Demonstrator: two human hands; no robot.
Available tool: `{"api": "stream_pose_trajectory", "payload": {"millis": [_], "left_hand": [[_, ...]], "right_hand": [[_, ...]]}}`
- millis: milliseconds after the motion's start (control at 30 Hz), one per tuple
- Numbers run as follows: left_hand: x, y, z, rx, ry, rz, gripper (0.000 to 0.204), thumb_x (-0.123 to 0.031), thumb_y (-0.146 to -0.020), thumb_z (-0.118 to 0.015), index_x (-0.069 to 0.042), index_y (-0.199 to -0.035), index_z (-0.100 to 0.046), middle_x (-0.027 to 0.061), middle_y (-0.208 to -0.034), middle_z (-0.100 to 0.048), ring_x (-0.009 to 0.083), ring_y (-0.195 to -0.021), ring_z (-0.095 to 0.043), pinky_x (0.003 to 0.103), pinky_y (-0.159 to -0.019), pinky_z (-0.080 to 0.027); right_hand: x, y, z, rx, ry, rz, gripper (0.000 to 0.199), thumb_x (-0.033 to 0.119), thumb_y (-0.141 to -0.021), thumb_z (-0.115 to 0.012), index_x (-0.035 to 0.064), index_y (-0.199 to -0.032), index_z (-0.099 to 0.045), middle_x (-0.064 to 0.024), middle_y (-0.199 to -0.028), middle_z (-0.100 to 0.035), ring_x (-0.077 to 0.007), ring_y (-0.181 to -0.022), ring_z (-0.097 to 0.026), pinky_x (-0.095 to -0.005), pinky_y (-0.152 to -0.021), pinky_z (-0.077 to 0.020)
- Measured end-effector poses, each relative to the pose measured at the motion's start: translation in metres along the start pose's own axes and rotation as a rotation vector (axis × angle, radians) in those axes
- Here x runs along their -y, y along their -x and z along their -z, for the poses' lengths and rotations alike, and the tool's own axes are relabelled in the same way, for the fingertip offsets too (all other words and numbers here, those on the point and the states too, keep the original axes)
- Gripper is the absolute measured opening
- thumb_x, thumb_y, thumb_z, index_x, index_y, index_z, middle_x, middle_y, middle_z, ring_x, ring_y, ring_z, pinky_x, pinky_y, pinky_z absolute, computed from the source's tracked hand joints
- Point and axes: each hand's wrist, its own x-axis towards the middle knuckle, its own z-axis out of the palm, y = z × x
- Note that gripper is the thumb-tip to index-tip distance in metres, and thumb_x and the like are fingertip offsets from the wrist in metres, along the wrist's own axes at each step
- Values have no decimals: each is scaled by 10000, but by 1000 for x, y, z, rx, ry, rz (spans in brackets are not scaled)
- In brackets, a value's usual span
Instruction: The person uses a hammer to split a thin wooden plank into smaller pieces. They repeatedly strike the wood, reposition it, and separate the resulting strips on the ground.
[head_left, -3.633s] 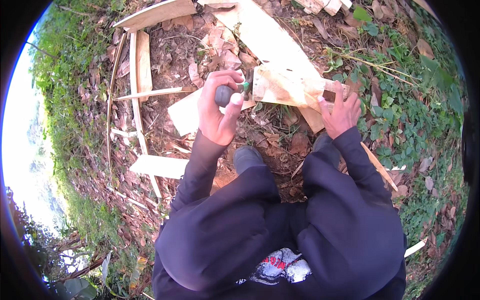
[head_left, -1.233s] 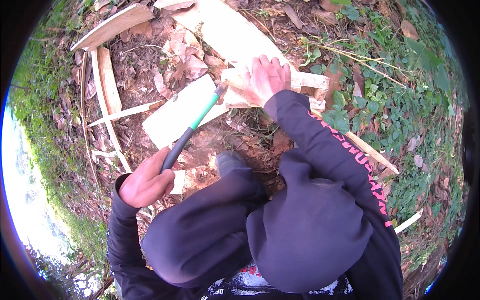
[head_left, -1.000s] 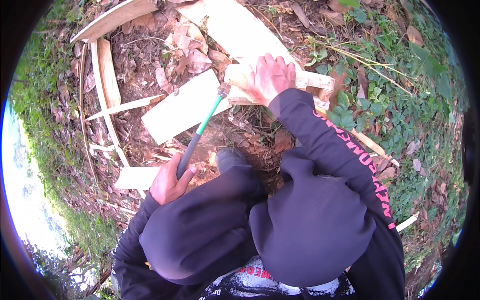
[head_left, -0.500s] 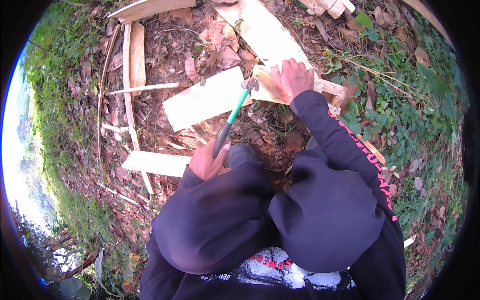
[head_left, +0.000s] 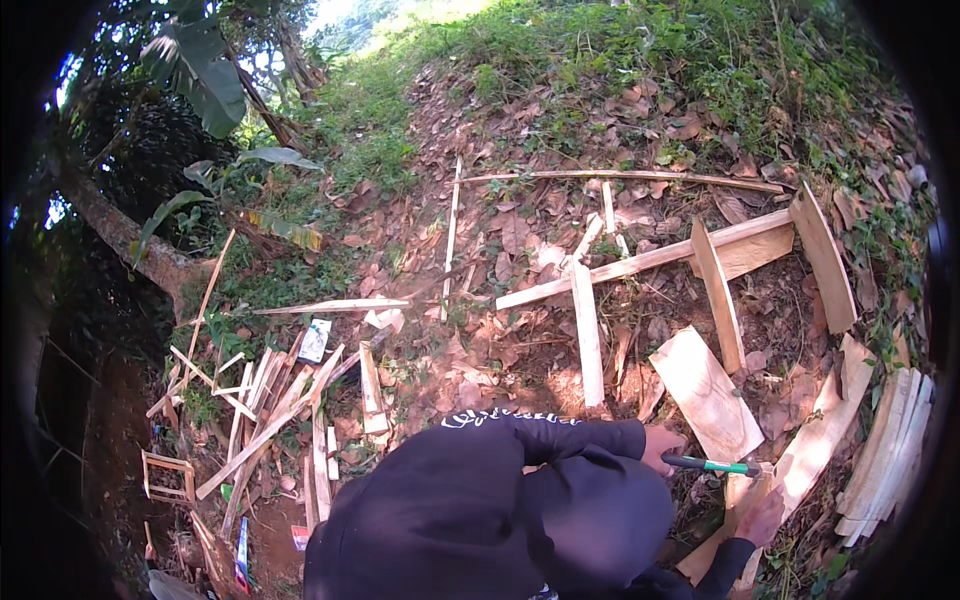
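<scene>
My left hand [head_left: 660, 448] grips the black end of a hammer's green and black handle [head_left: 712, 465], which lies nearly level and points right. The hammer's head [head_left: 762, 468] is over a pale wooden piece [head_left: 738, 492] at the lower right. My right hand [head_left: 764, 517] rests on that wooden piece just below the hammer head. My dark sleeves [head_left: 500, 510] fill the lower middle. A flat pale board [head_left: 706, 392] lies on the ground just above my left hand.
Long slats and a rough plank frame [head_left: 720, 270] lie on the leaf-strewn slope. A stack of boards [head_left: 890, 450] sits at the right edge. A heap of thin offcuts [head_left: 270, 410] lies at lower left, with a tree trunk [head_left: 130, 240] beyond.
The view has swung up the slope, so both hands now sit at the lower right. The hammer has come down from tilted to nearly level over the wooden piece.
</scene>
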Motion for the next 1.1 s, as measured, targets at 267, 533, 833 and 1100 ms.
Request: {"api": "stream_pose_trajectory", "payload": {"millis": [267,533,833,1100], "left_hand": [[-13,1,-15,-49,192,-60,387,-335,-773,-730,-6,-931,-599,131,-751,-591,280,-701,-581,412,-646,-439],[-76,24,26,24,236,-125,371,-318,-771,-721,33,-873,-658,123,-672,-616,218,-601,-588,375,-563,-444],[-157,37,58,476,624,49,278,-250,-916,-652,26,-935,-627,16,-620,-553,70,-464,-483,255,-418,-375],[-144,29,33,572,820,-22,300,-251,-968,-580,47,-1002,-608,36,-673,-601,77,-469,-501,243,-427,-414]], "right_hand": [[-38,-2,29,-129,-58,561,347,222,-963,-477,-80,-1099,-583,-257,-1023,-572,-407,-1072,-532,-444,-940,-405],[-18,53,118,-185,-29,663,417,354,-891,-642,34,-1158,-661,-224,-1070,-635,-374,-936,-609,-451,-822,-490],[-66,41,184,894,-1147,-423,339,372,-920,-618,50,-1015,-576,-23,-703,-523,-144,-614,-516,-280,-542,-427],[-67,50,176,711,-1011,-389,286,347,-973,-556,106,-829,-502,58,-549,-387,-72,-427,-362,-242,-387,-297]]}}
